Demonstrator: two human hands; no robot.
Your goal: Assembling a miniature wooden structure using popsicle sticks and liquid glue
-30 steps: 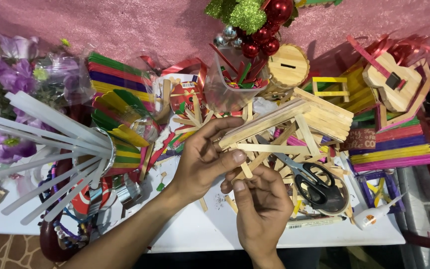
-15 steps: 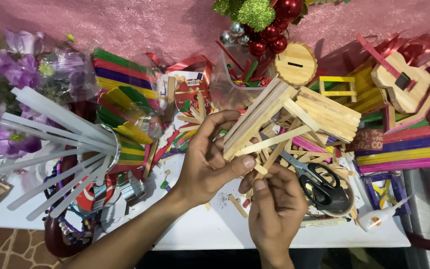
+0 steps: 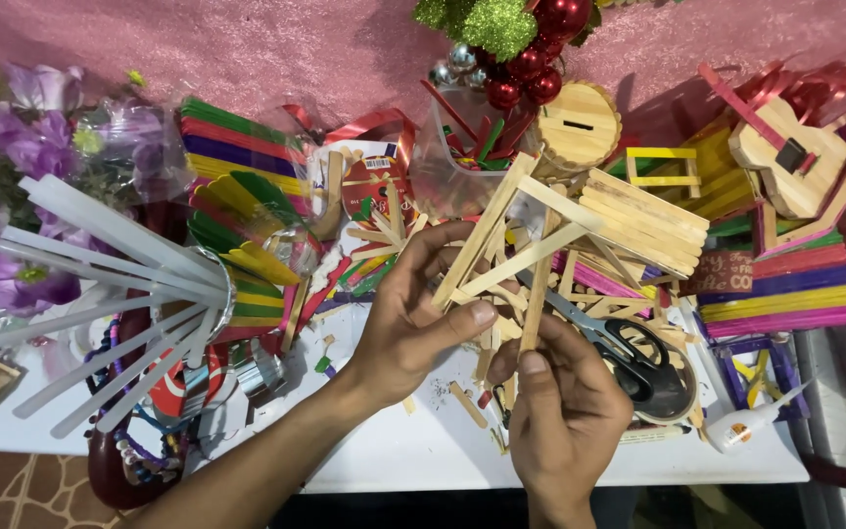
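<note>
A small house frame of plain wooden craft sticks (image 3: 580,225) is held above the white table (image 3: 384,451). My left hand (image 3: 413,323) grips the frame's left side, thumb pressed on a slanted stick. My right hand (image 3: 560,411) pinches a single upright stick (image 3: 537,294) at its lower end, set against the frame. The frame's slatted roof tilts up to the right.
Black-handled scissors (image 3: 638,358) lie just right of my hands. A glue bottle (image 3: 751,423) rests near the front right edge. Coloured stick bundles (image 3: 785,294), a wooden guitar model (image 3: 795,162), a round stick box (image 3: 580,127), white rods in a can (image 3: 119,284) and purple flowers (image 3: 12,137) crowd the table.
The frame has been lifted and turned so that the roof faces right. My right hand shifted up with one stick against it.
</note>
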